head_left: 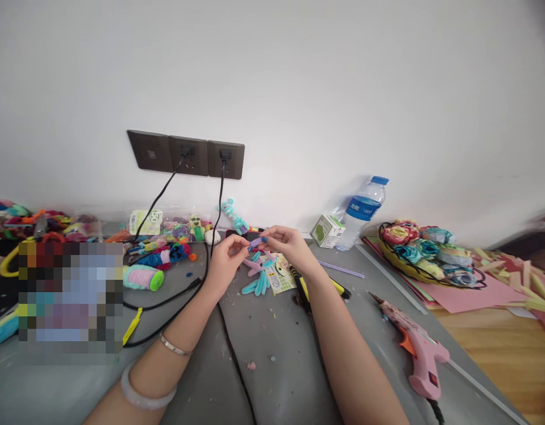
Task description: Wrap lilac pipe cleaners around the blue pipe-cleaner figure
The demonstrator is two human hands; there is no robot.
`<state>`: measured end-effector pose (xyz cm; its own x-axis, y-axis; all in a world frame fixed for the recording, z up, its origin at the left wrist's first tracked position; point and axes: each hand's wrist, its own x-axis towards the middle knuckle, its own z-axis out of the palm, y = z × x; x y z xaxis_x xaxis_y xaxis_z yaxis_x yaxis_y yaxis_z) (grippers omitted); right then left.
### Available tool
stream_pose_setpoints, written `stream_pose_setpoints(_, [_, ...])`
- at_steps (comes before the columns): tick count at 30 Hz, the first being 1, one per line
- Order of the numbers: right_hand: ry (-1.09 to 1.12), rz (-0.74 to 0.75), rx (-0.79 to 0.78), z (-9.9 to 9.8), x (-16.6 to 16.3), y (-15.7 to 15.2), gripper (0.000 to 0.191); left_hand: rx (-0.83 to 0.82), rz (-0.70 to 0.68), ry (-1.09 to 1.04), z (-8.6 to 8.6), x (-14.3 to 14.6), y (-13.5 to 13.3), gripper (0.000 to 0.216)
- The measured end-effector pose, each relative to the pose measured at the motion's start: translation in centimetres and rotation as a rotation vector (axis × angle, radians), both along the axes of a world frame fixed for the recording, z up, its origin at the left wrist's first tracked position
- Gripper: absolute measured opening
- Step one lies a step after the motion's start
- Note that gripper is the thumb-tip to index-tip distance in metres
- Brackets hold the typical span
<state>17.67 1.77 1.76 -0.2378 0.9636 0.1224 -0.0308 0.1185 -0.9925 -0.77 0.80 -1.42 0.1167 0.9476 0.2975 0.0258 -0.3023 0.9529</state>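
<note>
My left hand and my right hand meet above the grey mat, and together they pinch a small purple craft piece between their fingertips. Just below them lie several teal and pink fuzzy pieces and a small printed card. A black and yellow tool rests under my right wrist. Two bracelets sit on my left forearm.
A pink glue gun lies at the right on the mat. A water bottle and small green box stand by the wall. A basket of paper roses sits right. Black cables run from wall sockets. Colourful craft supplies pile up left.
</note>
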Motion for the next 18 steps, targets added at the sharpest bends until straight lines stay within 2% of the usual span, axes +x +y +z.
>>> stream_pose_setpoints(4, [-0.041, -0.021, 0.063, -0.07, -0.01, 0.09, 0.028, -0.063, -0.048, 0.013, -0.01, -0.07, -0.01, 0.012])
stream_pose_setpoints(11, [-0.028, -0.033, 0.065, -0.04, 0.08, 0.15, 0.029, -0.12, -0.081, -0.009, 0.14, -0.04, -0.1, 0.01])
stream_pose_setpoints(18, [0.022, -0.021, 0.02, 0.2, -0.12, -0.09, 0.029, -0.351, -0.11, -0.189, 0.79, 0.05, -0.47, 0.022])
